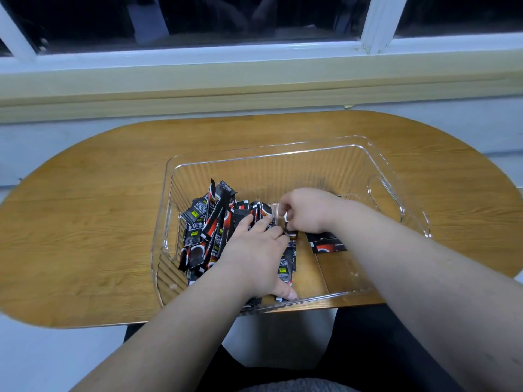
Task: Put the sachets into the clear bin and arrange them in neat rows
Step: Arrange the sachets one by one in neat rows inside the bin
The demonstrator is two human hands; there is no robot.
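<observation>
A clear ribbed plastic bin stands on the wooden table. A loose pile of black, red and white sachets fills its left half, several of them leaning on end. A few sachets lie flat under my right forearm near the bin's middle. My left hand rests palm down on the pile, fingers spread over the sachets. My right hand reaches into the bin with its fingers pinched on a sachet just beyond my left fingertips.
The oval wooden table sits against a wall under a window sill. The bin's near wall overhangs the table's front edge. The bin's right half shows bare floor. My lap is below the table edge.
</observation>
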